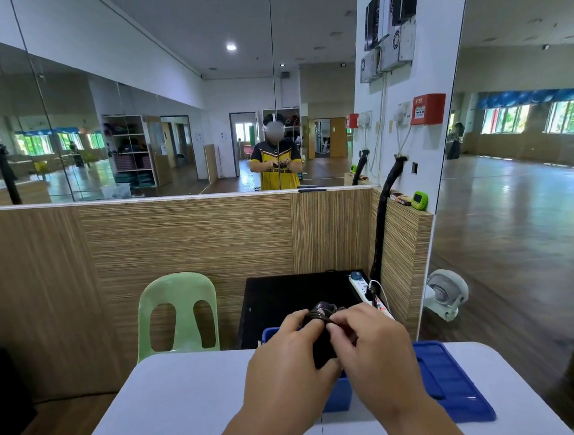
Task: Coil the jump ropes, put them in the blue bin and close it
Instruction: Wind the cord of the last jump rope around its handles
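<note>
A dark coiled jump rope (322,317) sits bunched between both my hands, held above the blue bin (337,397). My left hand (286,361) grips the coil from the left. My right hand (374,344) pinches the rope at its top right with curled fingers. The bin stands on the white table (177,408), mostly hidden behind my hands. Its blue lid (449,381) lies flat on the table to the right of the bin.
A green plastic chair (178,311) stands behind the table at the left. A black box (285,303) with a white power strip (367,291) sits beyond the bin. A wood-panel wall and mirrors rise behind. A small white fan (444,294) is on the floor at right.
</note>
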Demonstrator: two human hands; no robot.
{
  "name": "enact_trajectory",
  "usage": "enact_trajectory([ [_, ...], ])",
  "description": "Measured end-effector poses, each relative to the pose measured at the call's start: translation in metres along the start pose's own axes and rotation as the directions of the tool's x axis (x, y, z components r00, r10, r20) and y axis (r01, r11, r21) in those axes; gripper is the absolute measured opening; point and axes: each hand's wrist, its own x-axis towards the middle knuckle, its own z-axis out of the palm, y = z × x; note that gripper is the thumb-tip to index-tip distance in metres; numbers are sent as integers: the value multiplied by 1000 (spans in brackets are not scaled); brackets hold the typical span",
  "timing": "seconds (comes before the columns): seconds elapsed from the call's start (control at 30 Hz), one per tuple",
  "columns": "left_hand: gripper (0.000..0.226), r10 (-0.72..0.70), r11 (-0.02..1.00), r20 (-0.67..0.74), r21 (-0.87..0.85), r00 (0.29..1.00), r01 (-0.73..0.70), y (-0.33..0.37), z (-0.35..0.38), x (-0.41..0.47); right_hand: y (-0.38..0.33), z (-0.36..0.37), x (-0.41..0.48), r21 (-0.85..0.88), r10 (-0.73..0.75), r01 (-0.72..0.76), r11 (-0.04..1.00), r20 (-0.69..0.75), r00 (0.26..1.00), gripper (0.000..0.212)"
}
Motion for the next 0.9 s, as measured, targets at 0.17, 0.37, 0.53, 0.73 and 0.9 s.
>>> enact_trajectory([
  [0.17, 48, 0, 1000, 30, 18, 1000, -1, -4, 3, -3, -2, 0, 3, 175, 173, -196, 965, 139, 975, 24],
  [0.37, 51, 35, 998, 61, 42, 998, -38, -6, -1, -7, 1, -7, 16, 334, 374, -540, 773, 449, 812, 21],
  [0.53, 44, 47, 995, 72, 82, 996, -53, -8, -5, -5, 4, -10, 14, 318, 300, -509, 800, 523, 798, 19],
  [0.73, 45, 74, 997, 59, 4, 995, -75, -16, -2, -5, 10, -13, 16, 315, 271, -508, 802, 565, 779, 13],
  [0.9, 51, 87, 992, 38, -92, 996, -83, -25, -1, -7, 11, -15, 18, 293, 250, -447, 845, 523, 815, 13],
])
